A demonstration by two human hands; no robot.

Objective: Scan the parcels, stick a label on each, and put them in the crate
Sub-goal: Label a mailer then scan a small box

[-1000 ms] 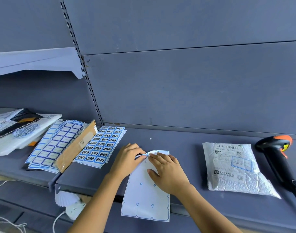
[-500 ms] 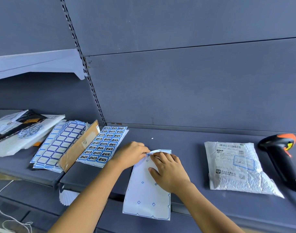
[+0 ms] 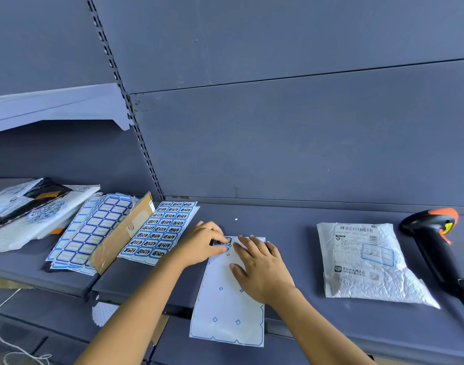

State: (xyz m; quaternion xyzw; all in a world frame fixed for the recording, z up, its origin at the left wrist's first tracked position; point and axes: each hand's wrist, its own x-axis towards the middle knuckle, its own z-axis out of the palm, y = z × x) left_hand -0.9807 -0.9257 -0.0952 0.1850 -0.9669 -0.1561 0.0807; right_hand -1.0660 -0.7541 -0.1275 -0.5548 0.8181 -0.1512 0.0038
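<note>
White label sheet (image 3: 226, 306) overhangs the grey shelf's (image 3: 291, 233) edge, right hand (image 3: 262, 267) spread flat on it, left hand (image 3: 199, 246) pinching a label (image 3: 220, 242) at its top corner; the crumpled parcel (image 3: 362, 267) lies rightward near the scanner (image 3: 433, 241).

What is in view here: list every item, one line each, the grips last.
parcel: one, white, on the shelf right of the backing sheet.
scanner: one, black and orange, far right.
backing sheet: one, white with a blue edge, under both grips, overhanging the shelf front.
label: one, blue-bordered, at the backing sheet's top left corner.
printed label sheet: one visible, blue and black, left of the grips.
blank label sheets: a stack, blue and white, further left.
cardboard: one piece, brown, between those sheets.
mailer pile: several, white and black, far left.
left grip: pinches the label.
right grip: flat on the backing sheet.
</note>
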